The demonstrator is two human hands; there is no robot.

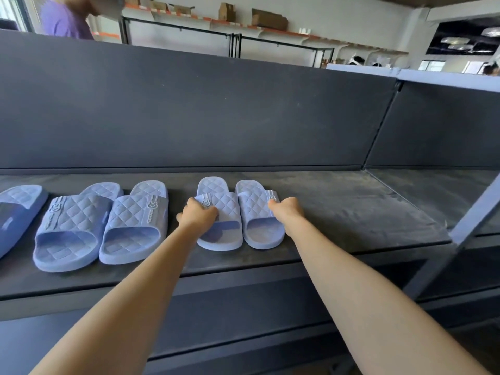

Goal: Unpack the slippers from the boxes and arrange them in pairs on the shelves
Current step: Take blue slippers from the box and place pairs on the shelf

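Gripping the small pair on the shelf, we have both arms stretched fwd: L hand fingers curled over the strap of the L small slipper, R hand fingers curled on the outer strap edge of the R small slipper. Both lie flat, side by side, touching, toes toward the back panel. Just left, apart from them, a bigger blue pair sits side by side, w/ one more blue slipper cut off at frame edge. Bg: person in purple top, cardboard boxes on a wall ledge.
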